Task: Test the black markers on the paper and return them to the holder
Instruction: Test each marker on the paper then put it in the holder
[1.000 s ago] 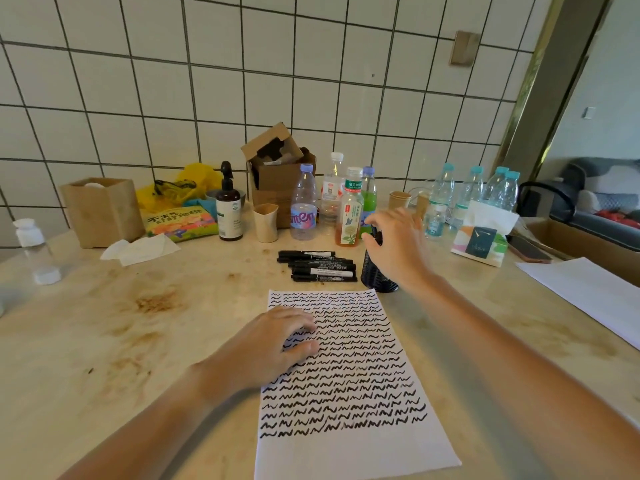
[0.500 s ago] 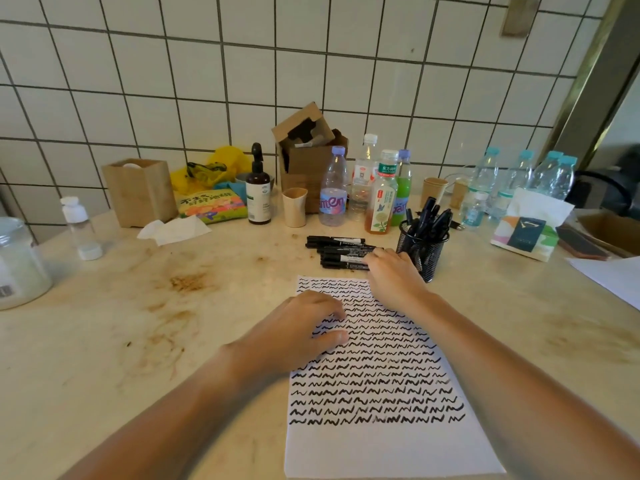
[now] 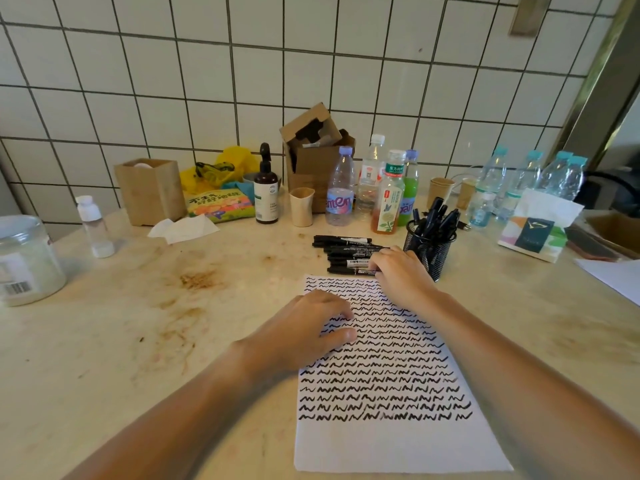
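A: What has changed in the last second?

B: The right hand [image 3: 401, 275] was at the mesh holder [image 3: 429, 249] a second ago; it has since come back to the loose markers [image 3: 346, 254] lying in a row on the counter [image 3: 138, 323], just beyond the far edge of the paper [image 3: 391, 441]. I take that to mean one marker has gone back into the holder and the next is now being picked up.

A: How is that hand set?

B: Fingers curled down over the right ends of the nearest markers, touching them. Whether it has one pinched already I cannot tell; the fingertips are hidden under the knuckles.

A: And the other hand?

B: The left hand [image 3: 311, 327] lies palm down on the left side of the paper, fingers loosely bent, thumb out, pressing the sheet flat. It holds nothing.

A: Where do the task items stand?

B: The holder is right of the loose row, beside the right hand, already carrying several markers upright. The paper is covered most of the way down with black squiggle rows, with a blank band at the near end. By my reading, several markers remain to be tested.
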